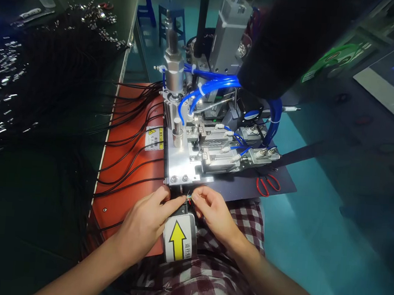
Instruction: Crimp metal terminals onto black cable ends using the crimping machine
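Several thin coloured wires (189, 198), a red one among them, show between my two hands at the front edge of the metal machine (182, 164). My left hand (149, 209) is closed, thumb reaching to the wire ends from the left; its curled fingers hide part of what they grip. From the right, my right hand (214, 210) pinches the wire tips between thumb and forefinger. Just below them is a white label with a yellow arrow (177, 241). Black cables (129, 185) run from the machine's left side across an orange-red panel (126, 214).
A dark heap of cables with shiny ends (90, 25) covers the bench at left. Red-handled scissors (268, 185) lie on the dark plate right of the machine. Blue air tubes (219, 82) arch over the machine. A thick black post (290, 41) stands close above it.
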The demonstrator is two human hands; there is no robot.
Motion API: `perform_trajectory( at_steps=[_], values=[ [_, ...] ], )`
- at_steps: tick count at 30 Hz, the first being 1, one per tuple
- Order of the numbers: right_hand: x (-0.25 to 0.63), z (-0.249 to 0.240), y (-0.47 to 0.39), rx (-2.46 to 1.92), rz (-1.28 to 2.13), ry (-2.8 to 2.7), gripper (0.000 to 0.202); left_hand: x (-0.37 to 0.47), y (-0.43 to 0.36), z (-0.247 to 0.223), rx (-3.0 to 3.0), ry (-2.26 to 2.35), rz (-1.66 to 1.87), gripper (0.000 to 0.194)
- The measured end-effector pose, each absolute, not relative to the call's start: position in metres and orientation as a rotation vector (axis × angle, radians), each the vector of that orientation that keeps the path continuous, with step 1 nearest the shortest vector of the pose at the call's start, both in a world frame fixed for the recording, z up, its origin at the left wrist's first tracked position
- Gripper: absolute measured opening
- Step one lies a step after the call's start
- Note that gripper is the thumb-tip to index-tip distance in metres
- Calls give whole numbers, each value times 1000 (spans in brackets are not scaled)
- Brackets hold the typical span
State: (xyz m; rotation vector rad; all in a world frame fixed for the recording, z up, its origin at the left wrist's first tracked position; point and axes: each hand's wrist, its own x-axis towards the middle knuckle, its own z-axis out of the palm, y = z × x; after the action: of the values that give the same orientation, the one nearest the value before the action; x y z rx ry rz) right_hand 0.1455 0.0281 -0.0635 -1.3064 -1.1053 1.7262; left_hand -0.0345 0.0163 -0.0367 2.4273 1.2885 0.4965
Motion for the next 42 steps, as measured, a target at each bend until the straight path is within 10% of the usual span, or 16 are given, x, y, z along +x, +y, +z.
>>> perform_trajectory(
  at_steps=[42],
  values=[
    [148, -61, 21, -1496, 1092, -1689, 13, -30, 20, -39, 2766, 1220, 549, 28]
  ],
)
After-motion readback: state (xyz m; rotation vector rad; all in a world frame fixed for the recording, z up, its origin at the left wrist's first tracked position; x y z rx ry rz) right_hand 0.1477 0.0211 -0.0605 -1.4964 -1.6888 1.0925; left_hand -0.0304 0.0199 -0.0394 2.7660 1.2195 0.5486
